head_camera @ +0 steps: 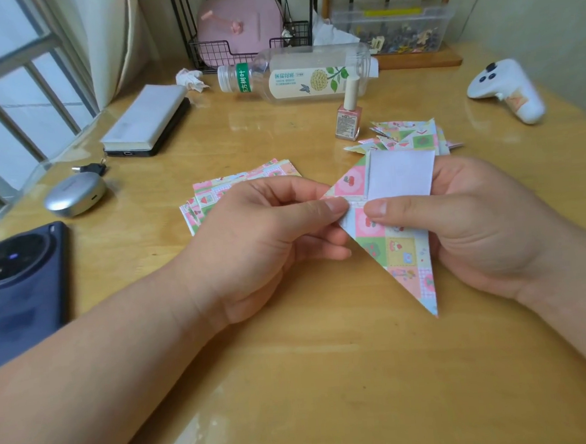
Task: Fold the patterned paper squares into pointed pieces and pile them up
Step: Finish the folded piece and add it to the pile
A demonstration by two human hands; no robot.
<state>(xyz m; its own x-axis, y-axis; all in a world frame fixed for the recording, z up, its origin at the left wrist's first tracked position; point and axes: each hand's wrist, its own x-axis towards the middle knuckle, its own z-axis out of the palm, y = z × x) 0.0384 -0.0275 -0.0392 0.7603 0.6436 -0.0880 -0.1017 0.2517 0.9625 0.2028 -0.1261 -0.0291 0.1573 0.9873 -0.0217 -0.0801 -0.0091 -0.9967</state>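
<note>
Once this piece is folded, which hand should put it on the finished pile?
Probably right. Both pinch the piece, but the finished pile lies just beyond the right hand; the left hand is nearer the unfolded squares.

Hands: two, left hand (268, 237) and right hand (473, 224). Half-folded piece (399, 249): one. Stack of flat patterned squares (214, 192): one, sheet count unreadable. Pile of folded pointed pieces (413, 135): one, several pieces. Plastic bottle (303, 75): one. Nail polish bottle (348, 119): one. Phone (21, 283): one. White controller (506, 88): one. Crumpled tissue (190, 78): one.
</note>
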